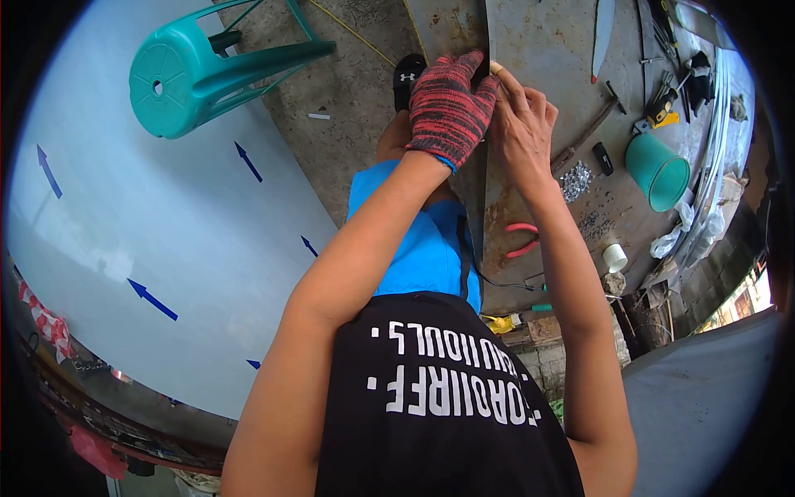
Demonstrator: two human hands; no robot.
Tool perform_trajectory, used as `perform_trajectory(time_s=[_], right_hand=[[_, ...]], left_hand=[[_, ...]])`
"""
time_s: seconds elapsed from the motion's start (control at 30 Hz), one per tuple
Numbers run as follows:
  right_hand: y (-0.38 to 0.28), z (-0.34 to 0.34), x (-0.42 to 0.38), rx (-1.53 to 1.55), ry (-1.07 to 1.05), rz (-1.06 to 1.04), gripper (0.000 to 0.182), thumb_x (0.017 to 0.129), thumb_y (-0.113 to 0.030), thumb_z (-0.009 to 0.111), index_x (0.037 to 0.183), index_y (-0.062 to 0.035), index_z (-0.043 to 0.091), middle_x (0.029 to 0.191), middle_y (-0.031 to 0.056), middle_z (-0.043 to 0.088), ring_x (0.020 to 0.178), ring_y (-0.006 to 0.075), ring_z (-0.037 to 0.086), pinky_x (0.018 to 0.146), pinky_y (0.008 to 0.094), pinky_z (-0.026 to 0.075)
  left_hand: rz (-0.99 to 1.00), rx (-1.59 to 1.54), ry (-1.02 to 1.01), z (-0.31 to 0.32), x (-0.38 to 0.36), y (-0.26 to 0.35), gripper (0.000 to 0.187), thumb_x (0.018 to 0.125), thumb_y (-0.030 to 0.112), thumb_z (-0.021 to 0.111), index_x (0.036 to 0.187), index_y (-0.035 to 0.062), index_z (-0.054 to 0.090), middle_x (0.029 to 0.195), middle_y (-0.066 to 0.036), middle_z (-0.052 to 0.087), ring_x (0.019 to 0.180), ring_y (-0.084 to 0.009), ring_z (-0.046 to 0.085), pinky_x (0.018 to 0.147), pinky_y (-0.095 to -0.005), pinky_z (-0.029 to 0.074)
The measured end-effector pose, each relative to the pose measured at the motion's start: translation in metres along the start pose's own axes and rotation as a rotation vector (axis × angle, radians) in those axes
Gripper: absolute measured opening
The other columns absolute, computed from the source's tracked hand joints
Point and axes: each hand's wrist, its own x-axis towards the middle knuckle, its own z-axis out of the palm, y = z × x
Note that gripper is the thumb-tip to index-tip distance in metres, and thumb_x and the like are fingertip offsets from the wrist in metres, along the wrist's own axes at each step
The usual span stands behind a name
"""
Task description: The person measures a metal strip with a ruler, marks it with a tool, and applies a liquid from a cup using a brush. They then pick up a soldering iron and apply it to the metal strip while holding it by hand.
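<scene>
My left hand [447, 108], in a red and black knit glove, is curled over the upright edge of a thin grey metal sheet [474, 199] that runs down between my arms. My bare right hand [522, 124] pinches the same edge just to the right, fingertips touching the glove. A small yellowish bit [495, 67] shows at the right fingertips; I cannot tell what it is. Both hands are over a rusty metal worktop [546, 50]. My black shirt and blue shorts fill the lower middle.
The worktop carries red-handled pliers [522, 240], a hammer [586, 134], a pile of small metal fasteners [575, 180], a teal bucket [658, 170] and a white cup [614, 257]. A teal plastic stool [190, 74] lies tipped beside a large pale sheet with blue arrows [149, 215].
</scene>
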Motion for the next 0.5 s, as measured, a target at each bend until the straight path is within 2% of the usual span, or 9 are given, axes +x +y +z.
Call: perform_trajectory(time_s=[0.27,0.37,0.5], right_hand=[[-0.0023,0.0023,-0.0015,-0.023,-0.001,0.019,0.063,0.08,-0.009,0.068,0.141,-0.0157,0.055,0.151,-0.0087,0.044,0.111,0.0214,0.048,0.098,0.0386,0.036],[-0.0035,0.0022,-0.0015,-0.034,-0.006,0.025,0.065,0.078,-0.009,0.07,0.141,-0.0158,0.055,0.151,-0.0088,0.044,0.11,0.0219,0.048,0.098,0.0387,0.036],[-0.0008,0.0012,-0.0014,0.047,0.026,0.028,0.065,0.076,-0.008,0.07,0.139,-0.0144,0.057,0.15,-0.0076,0.047,0.11,0.023,0.05,0.097,0.039,0.037]], left_hand=[[-0.054,-0.015,0.003,0.0028,0.0053,-0.0029,0.038,0.09,0.031,0.068,0.119,0.0074,0.072,0.108,-0.019,0.072,0.104,-0.0356,0.068,0.094,-0.0432,0.054],[-0.14,-0.103,-0.052,-0.0009,0.0073,-0.002,0.038,0.091,0.032,0.068,0.119,0.0065,0.072,0.111,-0.02,0.071,0.105,-0.0359,0.067,0.094,-0.0423,0.053],[-0.125,-0.159,-0.078,-0.0034,0.0106,-0.0046,0.041,0.09,0.032,0.07,0.12,0.0045,0.071,0.112,-0.022,0.071,0.106,-0.0343,0.068,0.093,-0.0403,0.053]])
